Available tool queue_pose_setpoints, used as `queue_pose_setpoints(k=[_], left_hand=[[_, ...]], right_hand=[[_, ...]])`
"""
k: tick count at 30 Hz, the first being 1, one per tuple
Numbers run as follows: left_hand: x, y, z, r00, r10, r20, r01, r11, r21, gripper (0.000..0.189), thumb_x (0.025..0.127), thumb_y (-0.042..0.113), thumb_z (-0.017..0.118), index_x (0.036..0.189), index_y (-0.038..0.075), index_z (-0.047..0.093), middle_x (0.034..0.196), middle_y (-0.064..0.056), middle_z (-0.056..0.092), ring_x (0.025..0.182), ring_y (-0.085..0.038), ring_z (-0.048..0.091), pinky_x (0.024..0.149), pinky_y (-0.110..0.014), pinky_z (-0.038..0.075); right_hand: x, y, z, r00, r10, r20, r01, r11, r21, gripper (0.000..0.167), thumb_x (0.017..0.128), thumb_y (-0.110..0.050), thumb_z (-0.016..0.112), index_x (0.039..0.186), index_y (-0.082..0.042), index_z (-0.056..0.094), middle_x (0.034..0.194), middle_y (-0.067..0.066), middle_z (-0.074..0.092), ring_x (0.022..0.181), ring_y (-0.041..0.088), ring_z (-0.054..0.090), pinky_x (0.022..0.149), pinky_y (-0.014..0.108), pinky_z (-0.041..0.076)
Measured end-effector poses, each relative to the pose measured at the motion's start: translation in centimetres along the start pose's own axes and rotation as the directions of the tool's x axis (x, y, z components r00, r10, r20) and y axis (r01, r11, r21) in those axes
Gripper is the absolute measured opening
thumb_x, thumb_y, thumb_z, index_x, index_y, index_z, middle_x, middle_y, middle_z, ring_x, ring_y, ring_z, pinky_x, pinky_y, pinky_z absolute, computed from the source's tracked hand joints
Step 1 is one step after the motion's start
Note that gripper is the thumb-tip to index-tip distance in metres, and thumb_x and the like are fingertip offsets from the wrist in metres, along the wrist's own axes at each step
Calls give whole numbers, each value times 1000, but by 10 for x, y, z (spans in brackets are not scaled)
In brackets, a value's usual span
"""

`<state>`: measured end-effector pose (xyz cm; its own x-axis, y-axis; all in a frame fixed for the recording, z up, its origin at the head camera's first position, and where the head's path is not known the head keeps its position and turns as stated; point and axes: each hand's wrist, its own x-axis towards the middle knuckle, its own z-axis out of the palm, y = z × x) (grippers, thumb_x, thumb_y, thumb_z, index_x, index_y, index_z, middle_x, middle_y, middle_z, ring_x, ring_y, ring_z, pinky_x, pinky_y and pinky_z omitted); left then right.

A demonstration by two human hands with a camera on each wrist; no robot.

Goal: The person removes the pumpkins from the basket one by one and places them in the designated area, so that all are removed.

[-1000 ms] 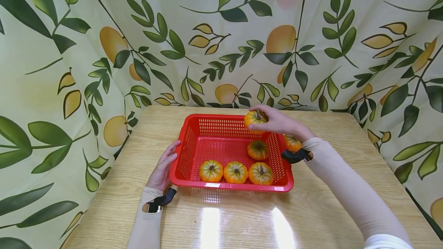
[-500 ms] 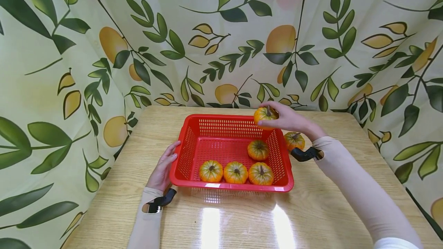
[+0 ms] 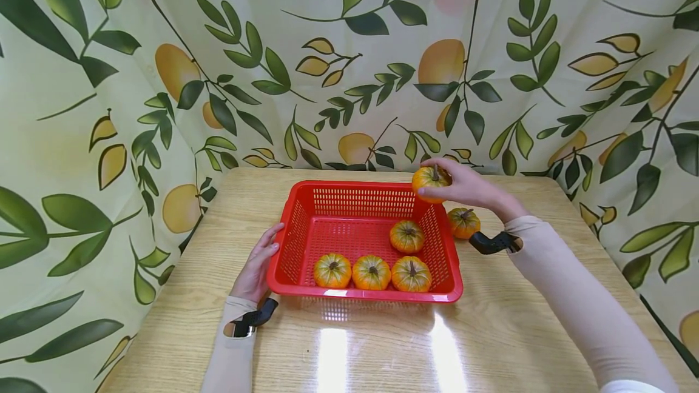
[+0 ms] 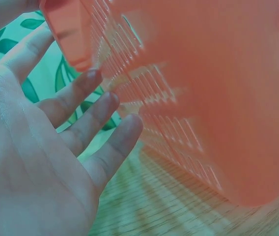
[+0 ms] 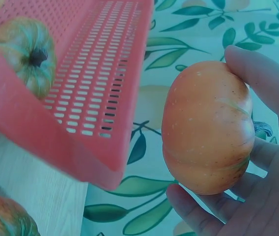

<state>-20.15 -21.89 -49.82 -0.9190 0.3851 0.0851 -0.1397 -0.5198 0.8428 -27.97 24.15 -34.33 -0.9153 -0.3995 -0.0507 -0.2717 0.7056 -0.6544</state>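
A small orange pumpkin (image 3: pixel 429 183) is held in my right hand (image 3: pixel 464 184), near the back right corner of the red plastic basket (image 3: pixel 349 296). In the right wrist view, thumb and fingers curl round the pumpkin (image 5: pixel 206 128), its stem toward the palm. My left hand (image 3: pixel 256 268) rests at the basket's left side. In the left wrist view its fingers (image 4: pixel 125 135) lie fairly straight along the slotted wall (image 4: pixel 218 98). Inside the basket, several pumpkins sit: a front row including one at the left (image 3: pixel 332 270), plus one behind at the right (image 3: pixel 406 236).
Another pumpkin (image 3: pixel 463 223) sits on the wooden table (image 3: pixel 519 296) just outside the basket's right wall, below my right forearm. A leaf-patterned curtain (image 3: pixel 349 77) stands behind the table and along both sides.
My right hand has moved to the right with the pumpkin, from over the back of the basket to its back right corner. The left hand and the basket have stayed put.
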Motion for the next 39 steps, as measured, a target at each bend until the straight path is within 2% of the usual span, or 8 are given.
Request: queue_pose_setpoints(k=[11, 18, 24, 32, 39], left_hand=[[1, 0, 1, 1000, -4, -4, 4, 1000, 1, 44, 107, 11, 39, 147, 26, 45, 142, 1, 51, 119, -17, 62, 99, -34, 57], [0, 1, 1, 1000, -17, -19, 17, 1000, 19, 46, 107, 13, 41, 151, 24, 41, 146, 0, 49, 121, -17, 62, 100, -35, 56], [-1, 1, -1, 999, -28, -23, 28, 999, 20, 47, 107, 13, 42, 152, 24, 40, 147, -1, 48, 122, -19, 61, 101, -37, 56], [-1, 1, -2, 999, -35, -25, 35, 999, 14, 47, 107, 13, 42, 152, 24, 41, 146, -2, 49, 121, -20, 62, 100, -38, 56], [-1, 1, -1, 1000, -25, -5, 25, 1000, -5, 47, 107, 10, 39, 152, 24, 42, 147, -2, 49, 123, -20, 62, 102, -38, 55]], right_hand=[[-9, 11, -11, 999, 10, -47, -13, 998, -60, 71, 91, -42, 73, 148, -11, 43, 127, 15, 60, 111, 32, 58, 92, 48, 55], [-13, 18, -20, 997, 19, -70, -23, 998, -54, 68, 92, -39, 74, 147, -11, 45, 126, 15, 60, 109, 30, 58, 87, 37, 53], [-17, 24, -23, 997, 25, -76, -29, 998, -48, 68, 92, -36, 73, 148, -10, 44, 127, 16, 61, 110, 31, 59, 87, 35, 53], [-24, 31, -29, 992, 75, -106, -83, 994, -73, 69, 93, -43, 71, 147, -11, 45, 123, 17, 60, 108, 32, 57, 84, 38, 51], [-29, 44, -30, 987, 122, -105, -129, 990, -60, 72, 93, -48, 68, 149, -12, 41, 128, 18, 57, 114, 35, 54, 91, 46, 51]])
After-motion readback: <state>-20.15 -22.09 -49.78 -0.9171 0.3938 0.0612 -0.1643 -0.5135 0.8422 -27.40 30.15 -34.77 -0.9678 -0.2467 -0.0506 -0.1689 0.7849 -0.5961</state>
